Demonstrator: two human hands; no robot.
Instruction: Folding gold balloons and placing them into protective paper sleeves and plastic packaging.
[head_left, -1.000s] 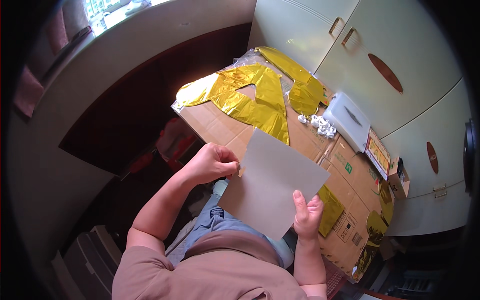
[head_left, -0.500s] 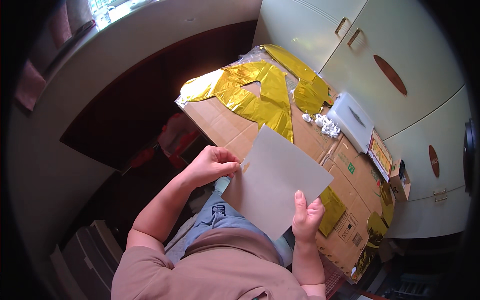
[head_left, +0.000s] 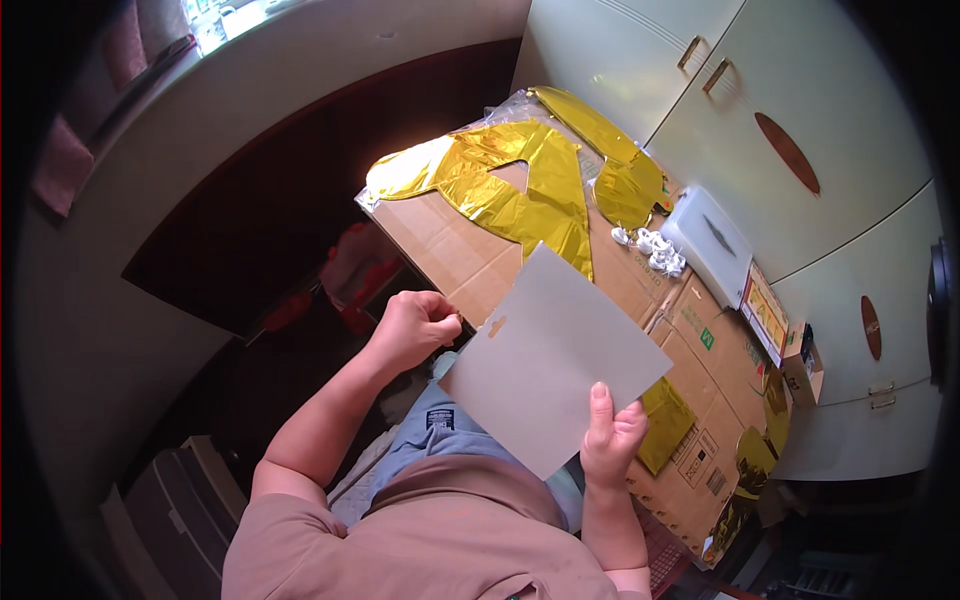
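My right hand [head_left: 612, 440] grips a flat grey card [head_left: 555, 365] at its lower right edge, thumb on top and fingers beneath. The card is tilted over my lap and the near edge of the cardboard. A small hang slot shows near its left edge, with the cardboard's brown visible through it. My left hand [head_left: 415, 325] is just left of the card, apart from it, thumb and fingers pinched together; whatever may be between the fingertips is too small to name. Beyond the card lies a flat gold foil balloon [head_left: 560, 195] with a cut-out opening.
A large cardboard sheet [head_left: 415, 222] covers the work surface. On it are another gold foil piece [head_left: 625, 195], white ribbon coils [head_left: 655, 252], a clear plastic box [head_left: 708, 240] and a folded gold foil piece [head_left: 666, 425]. Pale cabinets [head_left: 810, 90] stand behind at the right.
My left hand has drawn back leftward from the card's left edge, fingers still pinched, and the hang slot now shows fully. The card stays in my right hand, almost unmoved.
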